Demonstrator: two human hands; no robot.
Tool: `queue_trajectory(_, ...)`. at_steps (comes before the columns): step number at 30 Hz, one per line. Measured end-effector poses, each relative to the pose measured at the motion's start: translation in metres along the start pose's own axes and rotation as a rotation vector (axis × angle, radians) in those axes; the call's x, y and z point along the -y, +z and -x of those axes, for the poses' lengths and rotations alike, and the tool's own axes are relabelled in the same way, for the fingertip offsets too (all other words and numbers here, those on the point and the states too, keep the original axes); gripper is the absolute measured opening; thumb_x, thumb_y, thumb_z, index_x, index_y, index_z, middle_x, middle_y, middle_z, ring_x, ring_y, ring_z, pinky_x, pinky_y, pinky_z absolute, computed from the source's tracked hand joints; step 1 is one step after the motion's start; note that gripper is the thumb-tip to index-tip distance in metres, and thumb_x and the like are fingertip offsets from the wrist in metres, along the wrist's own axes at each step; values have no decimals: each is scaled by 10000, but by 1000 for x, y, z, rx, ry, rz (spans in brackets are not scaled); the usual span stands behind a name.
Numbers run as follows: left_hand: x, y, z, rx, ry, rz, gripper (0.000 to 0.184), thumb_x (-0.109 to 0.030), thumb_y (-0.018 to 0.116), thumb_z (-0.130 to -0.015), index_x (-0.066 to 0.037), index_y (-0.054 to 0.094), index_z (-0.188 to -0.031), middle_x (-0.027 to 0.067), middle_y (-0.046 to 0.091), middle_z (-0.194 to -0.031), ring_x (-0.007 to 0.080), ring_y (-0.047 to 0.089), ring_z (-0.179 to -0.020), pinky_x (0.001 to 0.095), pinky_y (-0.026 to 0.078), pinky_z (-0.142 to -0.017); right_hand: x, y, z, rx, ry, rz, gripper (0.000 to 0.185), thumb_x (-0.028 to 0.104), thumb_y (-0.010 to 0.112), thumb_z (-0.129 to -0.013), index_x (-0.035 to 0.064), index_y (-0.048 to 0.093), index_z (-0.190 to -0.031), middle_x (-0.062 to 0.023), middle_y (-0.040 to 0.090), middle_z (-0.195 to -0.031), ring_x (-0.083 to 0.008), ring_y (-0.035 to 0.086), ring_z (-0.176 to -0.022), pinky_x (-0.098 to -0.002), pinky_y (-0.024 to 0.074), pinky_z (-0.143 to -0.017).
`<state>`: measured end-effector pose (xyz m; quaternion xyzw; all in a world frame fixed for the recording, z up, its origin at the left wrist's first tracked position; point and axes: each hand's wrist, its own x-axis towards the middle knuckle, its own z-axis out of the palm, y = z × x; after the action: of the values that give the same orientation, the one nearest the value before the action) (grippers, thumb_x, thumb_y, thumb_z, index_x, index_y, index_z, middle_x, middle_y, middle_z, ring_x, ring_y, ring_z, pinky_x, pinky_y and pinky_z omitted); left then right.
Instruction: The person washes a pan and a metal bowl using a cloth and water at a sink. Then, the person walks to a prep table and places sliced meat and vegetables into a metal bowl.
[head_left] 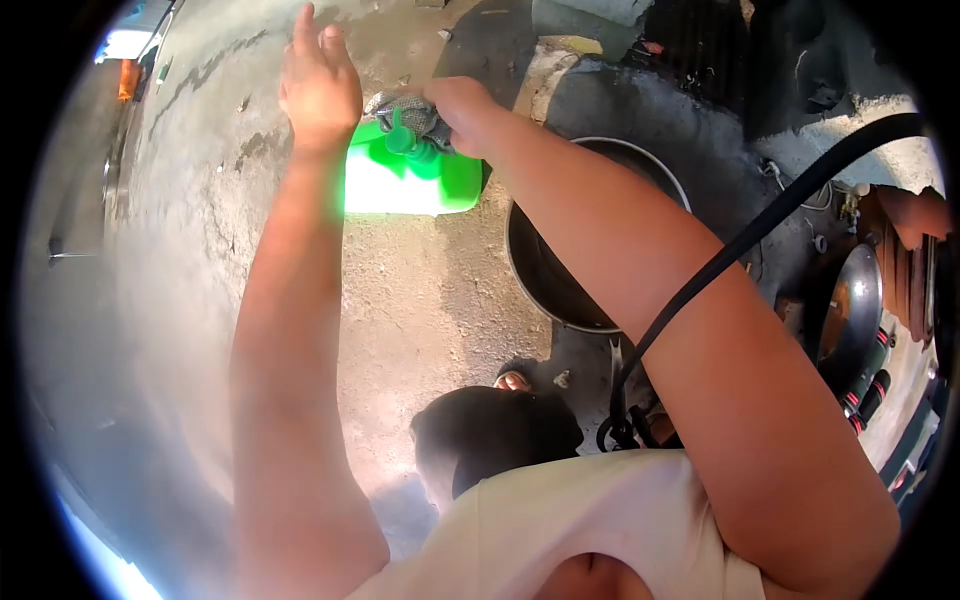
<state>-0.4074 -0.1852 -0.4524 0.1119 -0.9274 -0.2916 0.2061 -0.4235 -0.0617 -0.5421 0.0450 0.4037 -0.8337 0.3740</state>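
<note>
A bright green plastic container (462, 185) is on the concrete ground ahead of me, its near side washed out by sunlight. A green knob-like part (400, 139) stands up from it. My right hand (462, 108) is closed on a crumpled grey cloth (425, 112), which lies against the container's far top edge. My left hand (320, 88) is raised just left of the container, fingers stretched out and holding nothing. Whether its wrist touches the container I cannot tell.
Under my right forearm stands a large round metal basin (530, 265). A black strap or hose (770, 215) crosses over that arm. At the right are a dark wok-like pan (852, 305) and slippers (872, 395). My foot (513, 381) shows below.
</note>
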Motion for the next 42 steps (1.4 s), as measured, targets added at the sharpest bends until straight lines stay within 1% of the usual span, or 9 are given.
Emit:
queue_trajectory(4, 16, 65, 73, 116, 131, -479, 468, -356, 336, -963, -194, 300, -1400, 166, 450, -1304, 343, 337, -1292, 457, 220, -1069, 4, -3, 7, -46, 7, 34, 284, 102, 397, -898, 37, 626, -1052, -119, 624, -976, -207, 593, -891, -351, 475, -781)
queue_trajectory(10, 12, 25, 42, 17, 144, -18, 460, -337, 333, -966, -220, 287, -1408, 130, 416, -1357, 318, 291, -1325, 463, 168, -1097, 0, 0, -4, -18, 12, -2, 294, 80, 364, -901, 24, 627, -1020, -113, 631, -928, -206, 612, -830, -351, 512, -712)
queue_trajectory(17, 14, 63, 61, 199, -3, -508, 481, -387, 278, -968, -237, 253, -1424, 130, 427, -1364, 317, 287, -1337, 471, 145, -1108, -12, -14, -17, -35, 37, 76, 265, 168, 429, -908, 13, 626, -992, -143, 641, -955, -226, 620, -825, -357, 489, -705)
queue_trajectory(22, 27, 57, 28, 260, 136, -246, 450, -382, 316, -967, -243, 339, -1395, 118, 485, -1294, 316, 375, -1269, 467, 226, -1069, -8, -12, -29, -138, -155, 158, 234, 131, 456, -891, -1, 648, -912, -133, 639, -894, -209, 597, -827, -345, 462, -742)
queue_trajectory(27, -12, 38, 24, -314, 512, -348, 408, -330, 327, -973, -228, 405, -1360, 118, 483, -1292, 340, 390, -1245, 443, 336, -1013, -4, -11, -20, -94, -136, 151, 251, 130, 440, -897, 28, 666, -934, -108, 650, -883, -206, 600, -803, -352, 464, -750)
queue_trajectory(34, 26, 58, 33, 304, 89, -215, 454, -404, 298, -969, -245, 354, -1390, 131, 435, -1355, 322, 294, -1326, 438, 236, -1073, -12, -12, -22, -196, -97, 189, 260, 166, 448, -905, 51, 680, -894, -117, 648, -896, -189, 592, -806, -341, 453, -714)
queue_trajectory(39, 13, 44, 31, -142, 434, -431, 462, -398, 314, -967, -215, 355, -1389, 105, 436, -1357, 313, 350, -1293, 434, 276, -1049, -15, -9, -26, -170, -149, 253, 254, 139, 452, -891, 20, 676, -897, -137, 644, -898, -217, 595, -806, -355, 460, -717)
queue_trajectory(40, 18, 61, 48, 300, 57, -334, 454, -384, 312, -971, -222, 348, -1393, 106, 434, -1354, 326, 332, -1302, 471, 239, -1060, -13, -6, -23, -218, -162, 298, 254, 136, 451, -888, 19, 676, -888, -135, 645, -888, -220, 596, -801, -357, 460, -723)
queue_trajectory(42, 16, 69, 56, 6, 351, -471, 471, -399, 320, -965, -222, 334, -1401, 119, 446, -1335, 341, 381, -1267, 458, 276, -1043, -9, -7, -5, -134, -168, 141, 257, 140, 442, -891, 16, 666, -912, -137, 644, -907, -217, 595, -818, -357, 453, -747)
